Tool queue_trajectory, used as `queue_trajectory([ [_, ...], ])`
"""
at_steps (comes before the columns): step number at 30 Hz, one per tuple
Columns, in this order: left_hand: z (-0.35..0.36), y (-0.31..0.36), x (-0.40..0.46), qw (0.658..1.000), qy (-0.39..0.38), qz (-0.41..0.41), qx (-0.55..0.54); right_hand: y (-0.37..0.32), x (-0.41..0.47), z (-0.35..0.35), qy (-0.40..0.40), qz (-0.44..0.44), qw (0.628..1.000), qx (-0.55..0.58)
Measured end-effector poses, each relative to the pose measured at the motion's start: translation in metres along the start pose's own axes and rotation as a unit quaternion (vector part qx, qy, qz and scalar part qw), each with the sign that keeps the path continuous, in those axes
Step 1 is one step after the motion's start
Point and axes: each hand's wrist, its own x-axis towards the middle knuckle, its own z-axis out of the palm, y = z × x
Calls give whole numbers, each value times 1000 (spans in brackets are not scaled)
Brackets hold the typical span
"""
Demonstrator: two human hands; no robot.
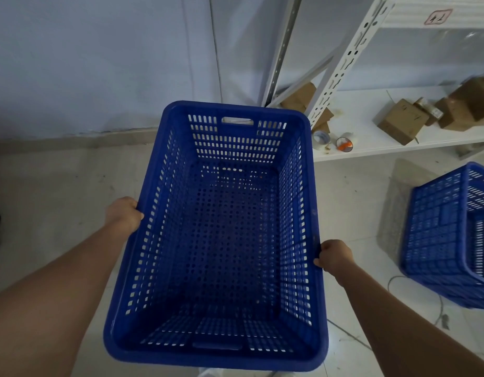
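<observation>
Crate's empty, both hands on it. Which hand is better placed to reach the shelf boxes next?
Right, probably. The right hand grips the blue crate by its right rim, on the side of the white shelf and its cardboard boxes. The left hand grips the opposite rim and would have to cross the crate.

One wide-angle view comes from the person's head, facing forward and steeply down along both forearms. The blue crate fills the middle of the picture, close below the camera, with the left hand and right hand gripping its long sides. Beyond it the view takes in the floor and the wall; a white shelf and a second crate sit at the right edge, farther off.
</observation>
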Motion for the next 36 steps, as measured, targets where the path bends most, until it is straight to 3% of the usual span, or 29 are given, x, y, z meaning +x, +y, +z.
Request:
queue_trajectory([
  [5, -3, 7, -6, 999, -21, -9, 37, -3, 1, -2, -22, 3, 1000, -7],
  [15, -6, 40, -22, 999, -42, -16, 29, -19, -19, -9, 21, -51, 995, -78],
  [36, -101, 140, -125, 988, -57, 141, -4, -98, -120, -103, 25, -175, 974, -142],
])
